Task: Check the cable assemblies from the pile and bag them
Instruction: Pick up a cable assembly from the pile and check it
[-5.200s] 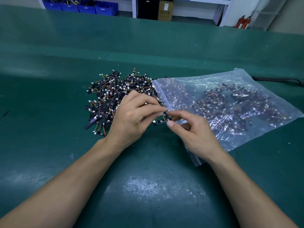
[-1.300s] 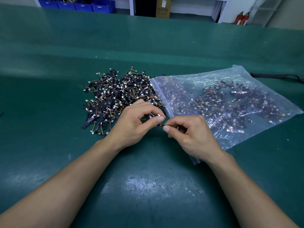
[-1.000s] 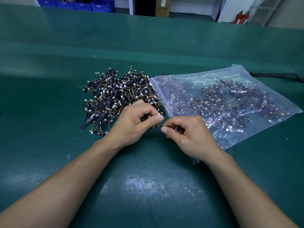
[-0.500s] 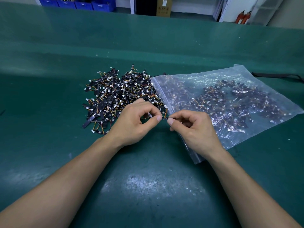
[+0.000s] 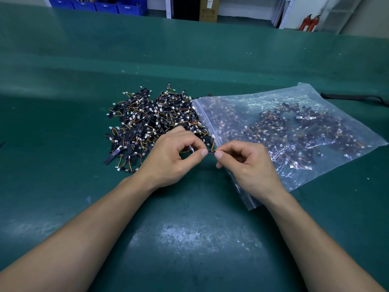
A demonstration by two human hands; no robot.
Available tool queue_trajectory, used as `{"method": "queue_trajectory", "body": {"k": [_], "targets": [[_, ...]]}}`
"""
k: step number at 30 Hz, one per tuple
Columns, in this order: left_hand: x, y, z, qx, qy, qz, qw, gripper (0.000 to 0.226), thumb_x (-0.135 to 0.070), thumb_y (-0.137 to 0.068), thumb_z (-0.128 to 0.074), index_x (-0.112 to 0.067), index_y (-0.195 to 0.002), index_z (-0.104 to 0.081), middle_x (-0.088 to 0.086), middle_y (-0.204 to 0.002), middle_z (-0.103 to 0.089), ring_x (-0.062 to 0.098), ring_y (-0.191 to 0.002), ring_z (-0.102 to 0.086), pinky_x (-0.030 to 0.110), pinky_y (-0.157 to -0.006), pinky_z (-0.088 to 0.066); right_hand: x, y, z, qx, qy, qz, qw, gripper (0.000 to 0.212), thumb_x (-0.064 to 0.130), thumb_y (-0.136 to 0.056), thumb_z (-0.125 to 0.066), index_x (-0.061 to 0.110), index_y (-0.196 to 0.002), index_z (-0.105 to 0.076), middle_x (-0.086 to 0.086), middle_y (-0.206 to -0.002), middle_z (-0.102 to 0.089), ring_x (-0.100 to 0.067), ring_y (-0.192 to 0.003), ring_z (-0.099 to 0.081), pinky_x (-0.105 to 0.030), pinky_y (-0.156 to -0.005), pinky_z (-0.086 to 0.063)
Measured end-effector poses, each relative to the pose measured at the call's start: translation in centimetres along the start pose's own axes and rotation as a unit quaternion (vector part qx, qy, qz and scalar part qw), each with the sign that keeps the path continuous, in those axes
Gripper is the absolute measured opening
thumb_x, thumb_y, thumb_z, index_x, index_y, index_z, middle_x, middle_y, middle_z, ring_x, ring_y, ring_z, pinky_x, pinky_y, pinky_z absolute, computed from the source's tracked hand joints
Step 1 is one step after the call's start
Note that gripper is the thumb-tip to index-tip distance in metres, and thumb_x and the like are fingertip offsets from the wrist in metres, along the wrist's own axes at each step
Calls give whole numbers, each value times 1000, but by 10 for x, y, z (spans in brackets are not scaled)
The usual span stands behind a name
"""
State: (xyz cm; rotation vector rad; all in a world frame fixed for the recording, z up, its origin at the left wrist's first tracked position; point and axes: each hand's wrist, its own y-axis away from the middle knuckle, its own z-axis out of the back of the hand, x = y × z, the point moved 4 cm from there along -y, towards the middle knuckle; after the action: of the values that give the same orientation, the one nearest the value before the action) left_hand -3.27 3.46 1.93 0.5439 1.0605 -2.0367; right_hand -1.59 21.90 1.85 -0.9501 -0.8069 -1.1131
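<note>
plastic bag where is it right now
Head view: the plastic bag lies on the green table, right of the cable pile, its near edge under the right hand.

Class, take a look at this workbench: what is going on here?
A person pinches one cable assembly between the left hand and the right hand, apparently checking it. The unsorted pile lies on the green table beyond the left hand. The clear bag, already holding many assemblies, lies flat beside the pile on its right.

Black assemblies point(image 5: 151, 123) with orange wires, green table point(image 5: 189, 60), blue bins point(image 5: 99, 6).
</note>
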Motion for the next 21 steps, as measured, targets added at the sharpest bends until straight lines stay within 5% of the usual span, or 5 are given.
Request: {"method": "queue_trajectory", "body": {"k": [6,21], "targets": [[-1,1,1,8,2,0,1000,18,-26,-90,-64,-12,-82,-71,-7,-80,-68,23,-80,-55,43,-73,-46,-1,-2,2,-4,-14,-8,1000,16,18,-91,-71,26,-78,-75,4,-67,-72,-40,-67,-63,-50,-65,-53],[-3,0,2,-5,-11,-5,1000,10,-19,-89,-69,-13,-82,-71,-7,-81,-69,20,-81,-55,38,-74,-47,0,-2,2,1,-20,-12,1000,16,16,-91,-76,28,-80,-76,4,-68,-72,-31,-60,-57,-33,-58,-44]]}}
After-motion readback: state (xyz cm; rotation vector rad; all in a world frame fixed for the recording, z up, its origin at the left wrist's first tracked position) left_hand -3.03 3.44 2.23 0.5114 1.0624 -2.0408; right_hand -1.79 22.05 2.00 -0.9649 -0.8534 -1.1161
